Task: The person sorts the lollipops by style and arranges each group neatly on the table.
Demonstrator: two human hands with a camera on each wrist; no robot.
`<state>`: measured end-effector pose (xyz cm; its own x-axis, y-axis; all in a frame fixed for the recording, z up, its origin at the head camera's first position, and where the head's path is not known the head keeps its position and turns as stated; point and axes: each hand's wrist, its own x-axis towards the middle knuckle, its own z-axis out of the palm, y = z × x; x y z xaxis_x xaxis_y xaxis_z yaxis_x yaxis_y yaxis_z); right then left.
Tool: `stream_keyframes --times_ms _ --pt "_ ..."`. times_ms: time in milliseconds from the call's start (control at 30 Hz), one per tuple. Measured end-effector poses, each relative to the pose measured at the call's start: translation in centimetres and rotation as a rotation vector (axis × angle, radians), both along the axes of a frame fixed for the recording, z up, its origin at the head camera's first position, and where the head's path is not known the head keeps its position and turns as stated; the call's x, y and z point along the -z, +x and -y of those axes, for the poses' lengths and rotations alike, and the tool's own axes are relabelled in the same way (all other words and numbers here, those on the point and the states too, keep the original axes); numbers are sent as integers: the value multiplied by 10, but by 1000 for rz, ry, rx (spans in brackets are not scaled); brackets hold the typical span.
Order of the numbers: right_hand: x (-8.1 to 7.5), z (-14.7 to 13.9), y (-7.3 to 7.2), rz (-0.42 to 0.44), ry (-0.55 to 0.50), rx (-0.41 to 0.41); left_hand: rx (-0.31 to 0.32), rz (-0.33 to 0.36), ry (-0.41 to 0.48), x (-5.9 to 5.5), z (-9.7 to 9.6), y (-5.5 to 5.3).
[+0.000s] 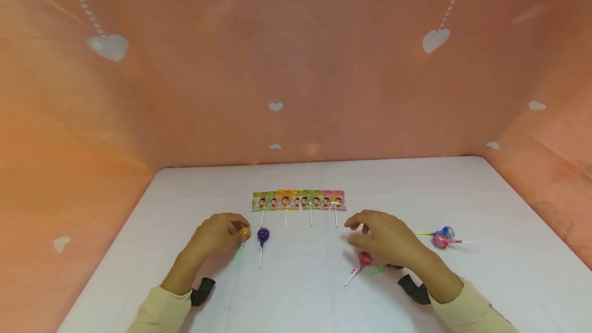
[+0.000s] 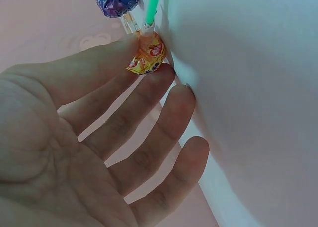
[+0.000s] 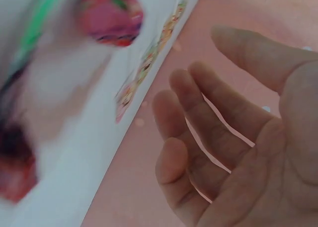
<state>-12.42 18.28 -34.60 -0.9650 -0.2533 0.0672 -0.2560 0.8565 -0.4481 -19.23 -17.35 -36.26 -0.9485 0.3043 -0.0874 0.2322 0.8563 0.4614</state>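
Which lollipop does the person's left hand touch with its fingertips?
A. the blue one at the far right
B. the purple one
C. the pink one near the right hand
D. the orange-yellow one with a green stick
D: in the left wrist view the fingertips of the left hand touch the orange-yellow lollipop, while the purple lollipop lies apart beside it.

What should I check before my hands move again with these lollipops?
1. Left hand on the orange lollipop: fingertips touch it, ok.
2. Firm grip on it: fingers look fairly straight, cannot tell.
3. Purple lollipop apart from the orange one: ok.
4. Right hand free: open, holds nothing, ok.
5. Red lollipop in reach of the right hand: lies just beside it, ok.
6. Row of flat packets undisturbed: lined up, ok.
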Motion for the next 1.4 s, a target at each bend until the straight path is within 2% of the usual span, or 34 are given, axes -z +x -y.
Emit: stream_keyframes --times_ms 167,333,600,800,1133,1400 --pt "6 -16 12 8 14 20 -7 -3 -13 0 -1 0" --pt "17 -24 19 -3 30 -12 -9 4 -9 -2 0 1" --pt "26 -32 18 10 33 -65 -18 10 -26 1 3 2" --pt "23 -39 17 18 31 -93 -9 12 -16 1 2 1" --pt "27 -44 10 9 -33 -193 -5 -6 -27 -1 0 -2" --pt "27 -41 10 39 -24 -179 -8 -13 -36 0 0 -2"
